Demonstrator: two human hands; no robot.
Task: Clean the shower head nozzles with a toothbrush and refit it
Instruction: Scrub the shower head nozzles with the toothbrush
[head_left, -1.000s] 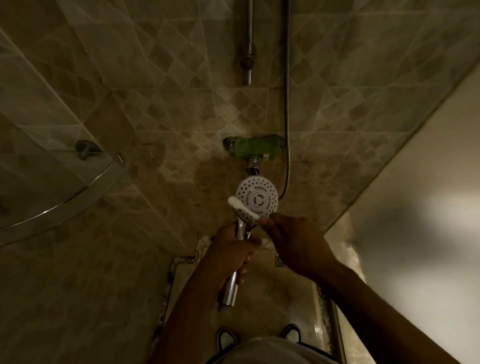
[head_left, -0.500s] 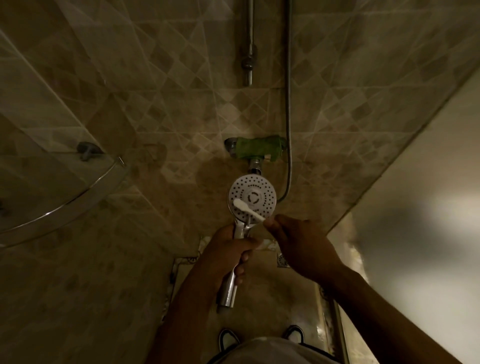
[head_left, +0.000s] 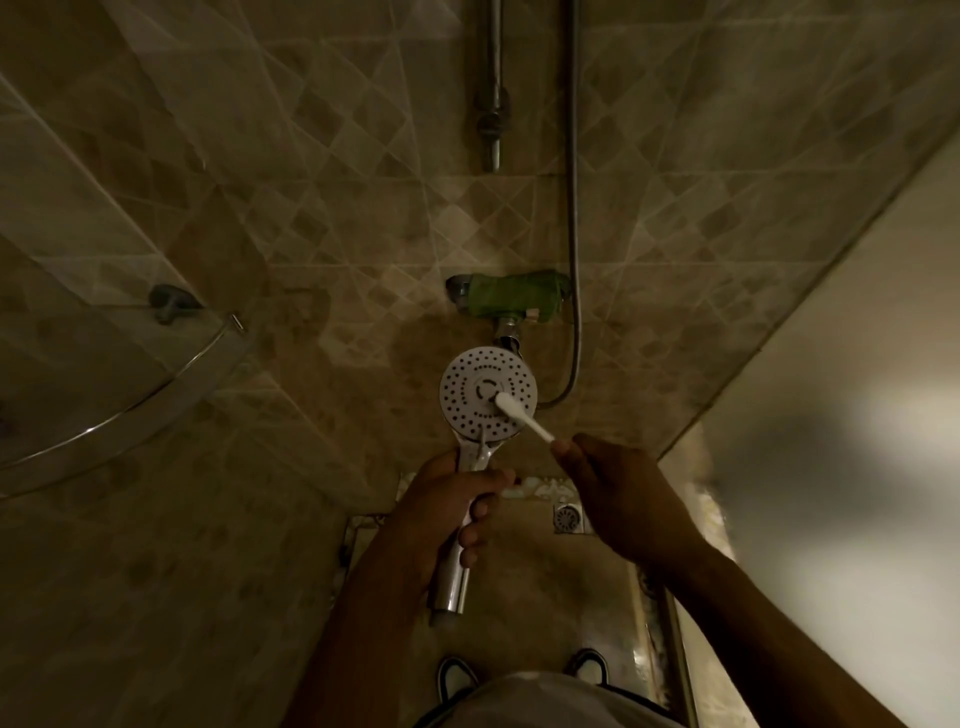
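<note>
A round white shower head (head_left: 470, 397) with dark nozzle holes faces me, on a chrome handle that my left hand (head_left: 447, 512) grips. A white toothbrush (head_left: 519, 415) lies across the face, its bristle end resting just right of the centre. My right hand (head_left: 618, 499) pinches the toothbrush's handle below and right of the head. The handle's lower chrome end sticks out under my left hand, with no hose on it.
A green-wrapped mixer tap (head_left: 511, 299) sits on the tiled wall above the shower head, with a chrome hose (head_left: 573, 208) and a riser pipe (head_left: 493, 93). A curved glass corner shelf (head_left: 130, 400) is at left. A floor drain (head_left: 567, 518) and my shoes (head_left: 457, 675) are below.
The brush head has swept from the lower left edge of the shower face across to right of its centre. My right hand moved right. The shower head tilted slightly left.
</note>
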